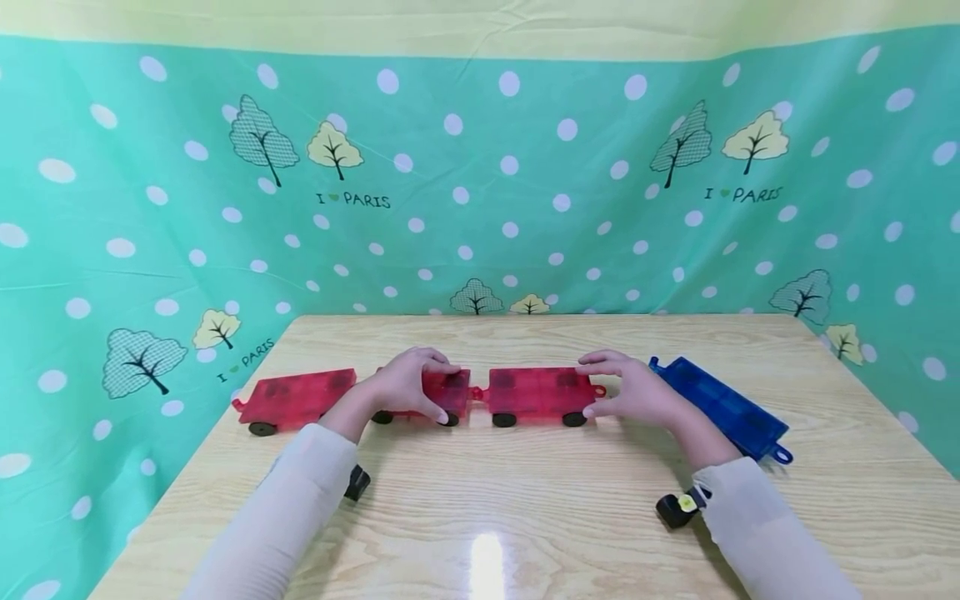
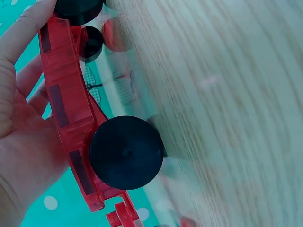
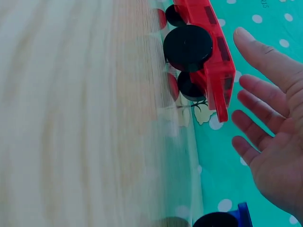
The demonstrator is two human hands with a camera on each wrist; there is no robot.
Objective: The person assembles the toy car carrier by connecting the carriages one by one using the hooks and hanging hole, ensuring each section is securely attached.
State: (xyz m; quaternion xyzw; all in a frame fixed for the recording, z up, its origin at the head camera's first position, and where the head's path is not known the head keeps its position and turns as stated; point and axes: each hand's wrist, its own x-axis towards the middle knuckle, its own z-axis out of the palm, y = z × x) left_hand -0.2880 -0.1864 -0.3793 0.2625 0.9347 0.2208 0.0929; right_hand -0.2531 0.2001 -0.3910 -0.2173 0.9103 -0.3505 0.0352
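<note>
Two red translucent toy train cars stand end to end on black wheels, the middle car point(image 1: 454, 385) and the right car point(image 1: 534, 392). Their ends meet at a small coupling point(image 1: 477, 392); whether it is hooked I cannot tell. My left hand point(image 1: 405, 385) grips the middle car from above, thumb on the near side and fingers over the far side. In the left wrist view its wheel point(image 2: 127, 152) faces the camera. My right hand point(image 1: 628, 390) is beside the right car's loop end, fingers spread, apart from the car in the right wrist view.
Another red car point(image 1: 300, 398) stands at the left, partly behind my left wrist. A blue car point(image 1: 723, 408) sits at an angle behind my right forearm. The wooden table point(image 1: 480, 492) reaches a dotted green cloth point(image 1: 510, 200) at the back and sides.
</note>
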